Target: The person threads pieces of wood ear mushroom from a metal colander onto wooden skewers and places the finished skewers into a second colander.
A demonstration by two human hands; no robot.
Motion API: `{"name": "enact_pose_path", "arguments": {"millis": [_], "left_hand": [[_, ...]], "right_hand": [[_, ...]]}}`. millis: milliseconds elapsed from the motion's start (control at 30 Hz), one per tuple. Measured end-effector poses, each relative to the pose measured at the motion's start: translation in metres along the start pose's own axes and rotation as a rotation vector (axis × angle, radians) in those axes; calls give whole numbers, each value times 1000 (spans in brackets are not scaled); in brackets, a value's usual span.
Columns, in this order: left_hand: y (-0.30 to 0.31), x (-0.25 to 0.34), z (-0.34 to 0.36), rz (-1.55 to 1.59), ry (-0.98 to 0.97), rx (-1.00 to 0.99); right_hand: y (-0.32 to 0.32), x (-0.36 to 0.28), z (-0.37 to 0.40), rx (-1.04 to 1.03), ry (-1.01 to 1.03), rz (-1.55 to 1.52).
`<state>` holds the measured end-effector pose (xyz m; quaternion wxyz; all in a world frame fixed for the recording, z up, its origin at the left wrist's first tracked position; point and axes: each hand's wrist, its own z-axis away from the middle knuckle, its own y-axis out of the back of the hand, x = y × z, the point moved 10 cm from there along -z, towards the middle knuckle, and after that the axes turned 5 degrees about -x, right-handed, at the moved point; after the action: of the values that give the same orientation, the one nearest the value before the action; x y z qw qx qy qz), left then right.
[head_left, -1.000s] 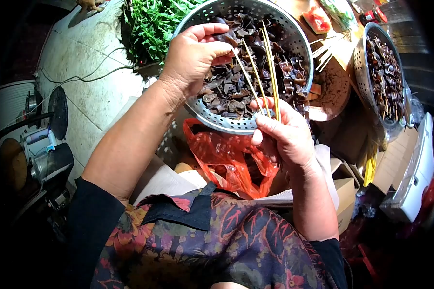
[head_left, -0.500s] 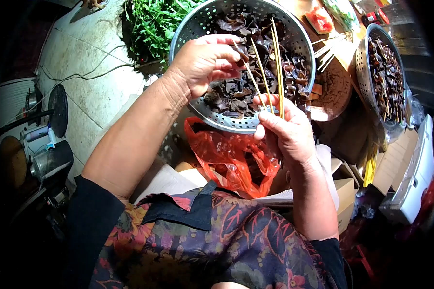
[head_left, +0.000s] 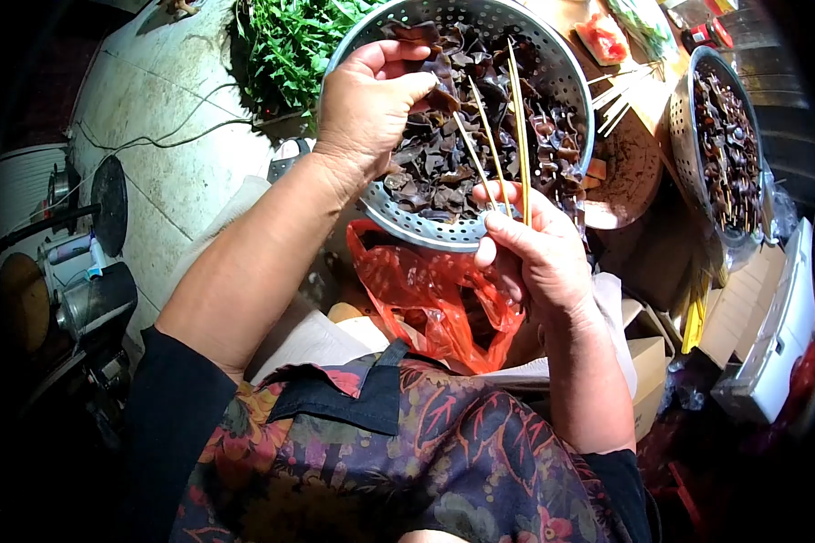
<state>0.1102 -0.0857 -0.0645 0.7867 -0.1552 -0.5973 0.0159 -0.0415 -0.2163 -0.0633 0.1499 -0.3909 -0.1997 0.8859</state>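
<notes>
A large metal colander [head_left: 578, 68] holds a heap of dark wood ear mushrooms [head_left: 439, 172]. Over its left side, my left hand [head_left: 364, 104] pinches a wood ear mushroom [head_left: 442, 89] between thumb and fingers. My right hand [head_left: 545, 249] is closed around several thin bamboo skewers [head_left: 523, 136] at the colander's near rim. Their pointed ends fan out upward over the mushrooms. The skewer [head_left: 471, 149] farthest left is bare at its tip. Some threaded mushrooms [head_left: 557, 136] lie at the colander's right side.
A second colander [head_left: 684, 118] with skewered mushrooms stands at the right. Loose skewers [head_left: 618, 98] lie on a board beside a round brown vessel [head_left: 629, 181]. A red plastic bag [head_left: 426, 290] hangs below the main colander. Leafy greens [head_left: 285, 54] sit at the upper left, cables [head_left: 167, 140] on the floor.
My left hand has moved up and left, away from the leftmost skewer's tip, and now pinches a mushroom above the heap. My right hand with the skewers has hardly moved.
</notes>
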Motion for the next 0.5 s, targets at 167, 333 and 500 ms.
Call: {"name": "enact_pose_path", "arguments": {"millis": [167, 333, 500], "left_hand": [[-13, 2, 6, -103, -33, -67], [-16, -10, 5, 46, 104, -112], [-12, -14, 7, 10, 226, -132]], "right_hand": [[3, -1, -1, 11, 21, -7], [5, -1, 0, 26, 14, 16], [5, 0, 1, 26, -5, 40]]}}
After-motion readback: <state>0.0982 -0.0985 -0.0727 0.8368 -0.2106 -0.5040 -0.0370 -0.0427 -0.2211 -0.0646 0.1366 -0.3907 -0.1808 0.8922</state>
